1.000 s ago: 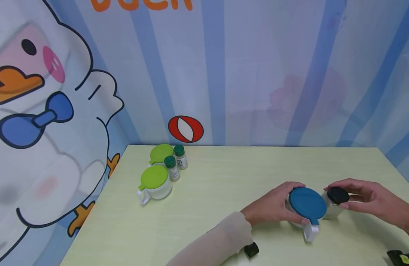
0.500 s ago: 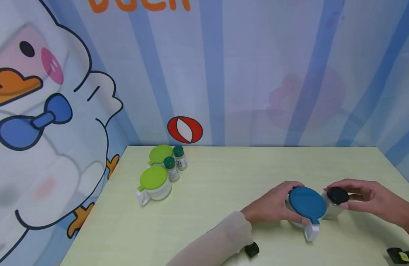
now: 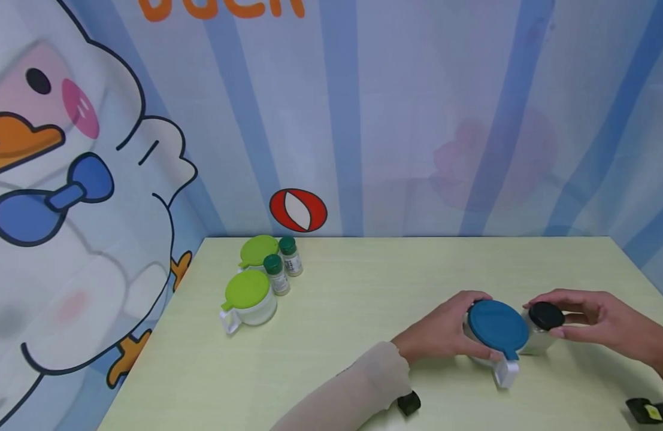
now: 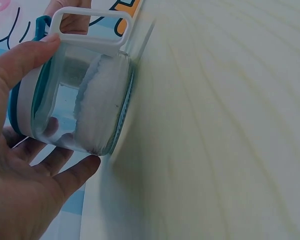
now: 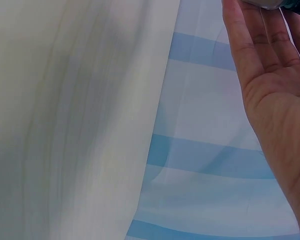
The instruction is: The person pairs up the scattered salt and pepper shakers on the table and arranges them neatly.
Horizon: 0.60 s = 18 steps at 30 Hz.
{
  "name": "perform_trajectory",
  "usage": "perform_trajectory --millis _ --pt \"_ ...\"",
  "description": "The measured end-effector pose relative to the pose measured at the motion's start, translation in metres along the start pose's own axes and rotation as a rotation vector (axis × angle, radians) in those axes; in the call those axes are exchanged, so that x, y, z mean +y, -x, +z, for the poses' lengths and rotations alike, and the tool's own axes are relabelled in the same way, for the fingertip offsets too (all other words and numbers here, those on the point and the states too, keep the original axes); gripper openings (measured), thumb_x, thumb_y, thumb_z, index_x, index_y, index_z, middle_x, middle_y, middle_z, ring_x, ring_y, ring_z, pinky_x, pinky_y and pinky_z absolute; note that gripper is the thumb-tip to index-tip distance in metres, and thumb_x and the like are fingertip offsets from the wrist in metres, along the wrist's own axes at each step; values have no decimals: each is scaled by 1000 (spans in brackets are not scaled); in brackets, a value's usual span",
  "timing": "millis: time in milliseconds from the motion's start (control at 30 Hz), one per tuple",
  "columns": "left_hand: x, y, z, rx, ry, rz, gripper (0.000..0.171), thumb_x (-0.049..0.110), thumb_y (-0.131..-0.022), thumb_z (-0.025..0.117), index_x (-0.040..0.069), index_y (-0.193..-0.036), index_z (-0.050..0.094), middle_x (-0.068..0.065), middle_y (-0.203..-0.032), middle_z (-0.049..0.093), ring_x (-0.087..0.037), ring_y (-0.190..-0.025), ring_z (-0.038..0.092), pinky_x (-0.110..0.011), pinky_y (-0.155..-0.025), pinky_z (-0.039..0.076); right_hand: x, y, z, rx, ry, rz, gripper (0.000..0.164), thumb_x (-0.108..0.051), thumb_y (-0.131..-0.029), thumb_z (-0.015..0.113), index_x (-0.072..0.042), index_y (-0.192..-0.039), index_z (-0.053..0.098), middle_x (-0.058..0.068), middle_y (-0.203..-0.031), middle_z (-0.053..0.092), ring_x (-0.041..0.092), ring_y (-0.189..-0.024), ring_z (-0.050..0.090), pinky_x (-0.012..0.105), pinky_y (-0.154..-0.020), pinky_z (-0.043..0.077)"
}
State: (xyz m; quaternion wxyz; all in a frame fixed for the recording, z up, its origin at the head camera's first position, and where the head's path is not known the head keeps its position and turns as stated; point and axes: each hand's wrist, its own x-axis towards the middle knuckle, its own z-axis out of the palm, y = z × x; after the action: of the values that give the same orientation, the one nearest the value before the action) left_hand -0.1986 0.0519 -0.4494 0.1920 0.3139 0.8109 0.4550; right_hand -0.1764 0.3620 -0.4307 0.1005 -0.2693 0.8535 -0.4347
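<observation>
At the right of the head view, my left hand grips a clear glass seasoning jar with a blue lid and a white handle. White granules fill part of it, as the left wrist view shows. Thumb and fingers lie on opposite sides of this jar. Close beside it on the right, my right hand holds a smaller clear jar with a black lid between thumb and fingers. Both jars are upright at the tabletop. Only a sliver of the smaller jar shows in the right wrist view.
Two green-lidded jars stand at the back left of the pale wooden table. Two small green-capped bottles stand next to them. A printed cloth backdrop rises behind the table and along its left side.
The head view has shifted very slightly. Both hands keep their holds, and the jars stay side by side in the same place.
</observation>
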Motion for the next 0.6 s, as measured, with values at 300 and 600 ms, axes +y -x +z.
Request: perform_trajectory --millis 300,600 --pt "0 0 1 11 -17 -6 82 40 -82 85 34 -149 39 18 -148 42 -1 -131 46 -26 -105 46 0 0 -1 -4 -5 8 51 -10 -99 65 -3 -146 48 -18 -136 57 -8 -121 55 33 -92 57" --pt "0 -2 0 12 -42 4 83 40 -82 85 34 -150 38 18 -150 41 0 -132 46 -25 -106 45 0 0 -2 -8 3 -14 50 -7 -99 64 -2 -145 48 -18 -137 57 -8 -122 55 31 -93 57"
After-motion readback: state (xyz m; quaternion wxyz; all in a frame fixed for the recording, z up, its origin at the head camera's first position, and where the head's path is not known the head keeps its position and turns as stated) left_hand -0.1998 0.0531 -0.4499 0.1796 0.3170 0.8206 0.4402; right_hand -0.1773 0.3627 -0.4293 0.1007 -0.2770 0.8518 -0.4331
